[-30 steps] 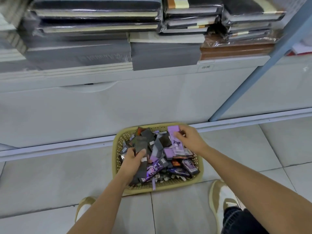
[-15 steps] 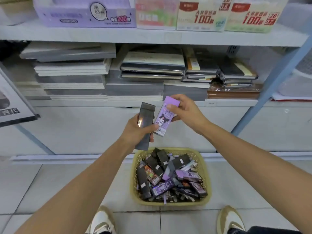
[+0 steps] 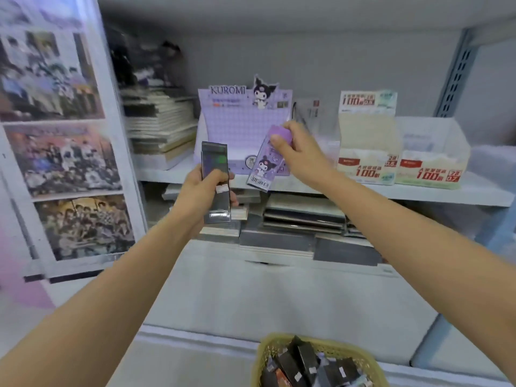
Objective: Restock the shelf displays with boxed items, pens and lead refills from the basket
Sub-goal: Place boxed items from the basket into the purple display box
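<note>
Stationery-shop shelving, viewed from above the person's outstretched arms. A white shelf (image 3: 418, 194) carries a purple Kuromi display stand (image 3: 240, 127), open at the front. Two white-and-red refill cartons (image 3: 366, 152) stand to its right and a stack of notebooks (image 3: 162, 127) lies to its left. Further flat stacks (image 3: 304, 216) lie on the level below. A poster panel (image 3: 64, 135) of blurred group pictures stands at far left.

The left hand (image 3: 199, 192) holds a dark box (image 3: 215, 163) upright in front of the shelf edge, its fingers (image 3: 219, 175) curled round the box's lower half. The right hand (image 3: 303, 156) pinches the top end of a purple box (image 3: 264, 166), which is tilted with its barcoded lower end toward the left hand. This box hangs just in front of the display stand; contact between them cannot be told. The two held boxes are near each other but apart.

A yellow woven basket (image 3: 266, 349) sits on the floor at the lower edge, partly in view, and contains dark boxes.
</note>
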Demonstrator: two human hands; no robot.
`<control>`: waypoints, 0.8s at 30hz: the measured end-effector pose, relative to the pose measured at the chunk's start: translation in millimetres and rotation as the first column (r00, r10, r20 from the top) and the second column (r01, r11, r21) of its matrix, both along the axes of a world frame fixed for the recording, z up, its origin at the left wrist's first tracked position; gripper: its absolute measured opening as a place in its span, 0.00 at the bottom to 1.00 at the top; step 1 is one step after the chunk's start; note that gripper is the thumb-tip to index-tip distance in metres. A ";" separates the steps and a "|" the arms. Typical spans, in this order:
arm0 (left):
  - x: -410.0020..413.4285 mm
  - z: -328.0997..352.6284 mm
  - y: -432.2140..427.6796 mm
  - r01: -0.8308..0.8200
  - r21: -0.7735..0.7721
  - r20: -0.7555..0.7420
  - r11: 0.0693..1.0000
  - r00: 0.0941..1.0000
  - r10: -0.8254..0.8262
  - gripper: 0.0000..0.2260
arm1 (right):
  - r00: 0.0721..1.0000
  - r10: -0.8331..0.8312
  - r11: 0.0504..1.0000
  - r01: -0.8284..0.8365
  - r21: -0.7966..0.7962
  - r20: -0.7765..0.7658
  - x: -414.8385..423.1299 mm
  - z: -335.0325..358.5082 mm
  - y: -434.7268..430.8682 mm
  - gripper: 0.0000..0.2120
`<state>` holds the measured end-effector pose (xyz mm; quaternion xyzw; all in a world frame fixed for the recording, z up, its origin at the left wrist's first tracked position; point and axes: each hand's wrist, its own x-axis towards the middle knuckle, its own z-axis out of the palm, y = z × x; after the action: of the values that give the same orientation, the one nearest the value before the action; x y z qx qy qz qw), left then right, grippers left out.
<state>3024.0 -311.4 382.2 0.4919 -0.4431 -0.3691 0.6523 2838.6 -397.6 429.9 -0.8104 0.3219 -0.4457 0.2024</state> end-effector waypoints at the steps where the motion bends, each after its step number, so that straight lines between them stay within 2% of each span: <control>1: 7.9 6.8 -4.4 -0.032 -0.028 0.011 0.999 0.999 0.032 0.10 | 0.998 -0.015 0.999 0.013 -0.036 -0.063 9.7 4.0 -4.7 0.10; 4: 33.1 23.6 -18.1 -0.077 -0.088 -0.002 0.993 0.997 0.077 0.09 | 0.968 -0.055 0.996 0.034 -0.088 -0.246 31.5 5.9 -18.9 0.11; 6: 48.6 30.4 -26.9 -0.047 -0.107 0.029 0.993 0.998 0.050 0.09 | 0.942 -0.054 0.994 0.021 -0.103 -0.331 35.8 2.1 -27.4 0.07; 13: 85.4 34.2 -50.2 0.050 -0.157 0.117 0.986 0.993 -0.031 0.10 | 0.910 0.065 0.994 -0.097 -0.057 -0.408 28.7 17.7 -44.3 0.03; 14: 88.0 33.2 -51.2 0.035 -0.158 0.140 0.987 0.990 -0.012 0.11 | 0.927 0.088 0.992 -0.115 -0.054 -0.364 32.5 25.9 -47.0 0.02; 16: 93.1 30.4 -51.9 -0.009 -0.175 0.154 0.985 0.987 0.036 0.12 | 0.979 0.144 0.987 -0.152 -0.050 -0.142 45.5 47.4 -55.1 0.03; 18: 98.0 29.1 -51.3 -0.043 -0.201 0.141 0.979 0.987 0.072 0.11 | 0.974 0.196 0.980 -0.190 -0.064 0.114 62.9 67.8 -64.2 0.05; 19: 100.4 28.9 -51.2 -0.045 -0.207 0.135 0.977 0.988 0.074 0.10 | 0.960 0.211 0.977 -0.199 -0.082 0.184 72.4 74.2 -68.7 0.06; 21: 103.4 28.2 -51.3 -0.025 -0.192 0.138 0.981 0.989 0.053 0.07 | 0.954 0.230 0.971 -0.210 -0.117 0.194 91.7 75.7 -78.0 0.03; 24: 105.9 26.8 -53.5 -0.006 -0.177 0.135 0.984 0.990 0.031 0.09 | 0.979 0.186 0.968 -0.168 -0.188 0.081 113.4 60.6 -86.7 0.04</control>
<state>3129.9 -364.9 409.0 0.4608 -0.5130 -0.2878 0.6646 2952.0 -484.3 490.5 -0.8280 0.1961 -0.4924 0.1830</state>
